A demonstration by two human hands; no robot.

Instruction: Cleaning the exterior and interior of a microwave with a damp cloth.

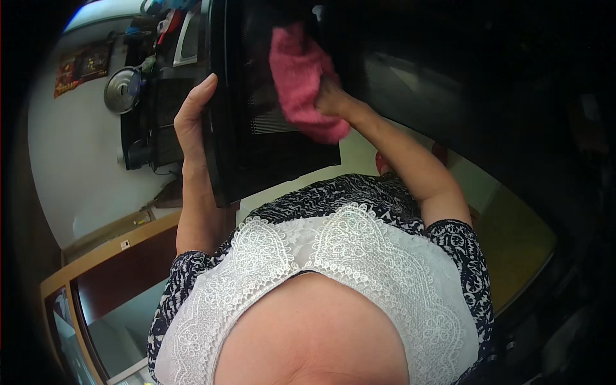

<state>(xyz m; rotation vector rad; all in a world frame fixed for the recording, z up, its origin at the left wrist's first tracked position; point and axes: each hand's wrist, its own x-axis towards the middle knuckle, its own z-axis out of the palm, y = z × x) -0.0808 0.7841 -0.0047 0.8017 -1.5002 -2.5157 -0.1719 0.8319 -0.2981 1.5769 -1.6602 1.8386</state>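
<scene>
A black appliance panel (pixel 284 159), perhaps a door, stands in front of my body and has rows of fine slots on its face. My left hand (pixel 192 108) holds its left edge, thumb up along the rim and fingers hidden behind it. Bunched in my right hand (pixel 333 100) is a pink fluffy cloth (pixel 299 79), which lies over or close against the panel's face. Whether all of the cloth touches the panel I cannot tell. The panel's top runs into deep shadow.
To the left are a round metal lid (pixel 122 90), a dark red-brown packet (pixel 83 68) and dark kitchen items by a pale wall (pixel 82 159). A wooden-framed glazed unit (pixel 115 250) is at lower left. A red shoe (pixel 381 163) shows on the pale floor. The right side is very dark.
</scene>
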